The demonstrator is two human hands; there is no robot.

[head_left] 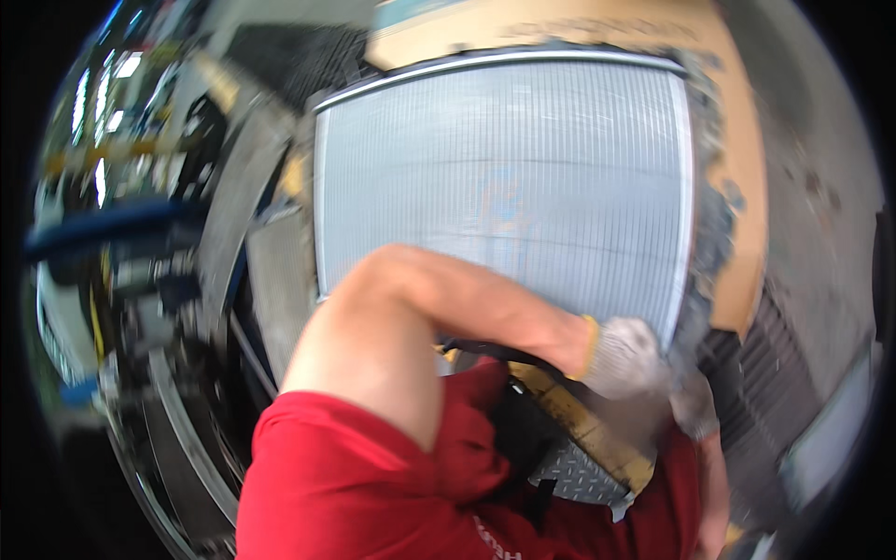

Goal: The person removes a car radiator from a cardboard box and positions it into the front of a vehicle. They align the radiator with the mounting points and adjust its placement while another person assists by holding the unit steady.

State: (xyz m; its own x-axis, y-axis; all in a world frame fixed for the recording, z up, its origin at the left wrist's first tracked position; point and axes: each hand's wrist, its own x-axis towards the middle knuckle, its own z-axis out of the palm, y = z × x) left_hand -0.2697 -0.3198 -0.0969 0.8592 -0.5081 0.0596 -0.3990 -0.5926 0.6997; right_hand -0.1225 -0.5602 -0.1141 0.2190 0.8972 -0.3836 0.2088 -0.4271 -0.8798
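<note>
A large silvery finned panel (504, 177), much like a radiator core, lies flat in front of me with pale strips along its sides. My left arm reaches across its near edge to the right. My left hand (627, 357), in a pale knit glove, is closed at the panel's near right corner; what it holds is hidden. Close beside it, slightly nearer to me, is my right hand (693, 408), also gloved. Blur hides its fingers and whatever lies between the two hands.
Brown cardboard (742, 215) lies under the panel and shows beyond its far and right sides. A dark ribbed mat (779, 364) is at the right. Nearer my body are a worn yellow block (551, 397) and a metal tread plate (581, 476). Grey panels (247, 187) stand at left.
</note>
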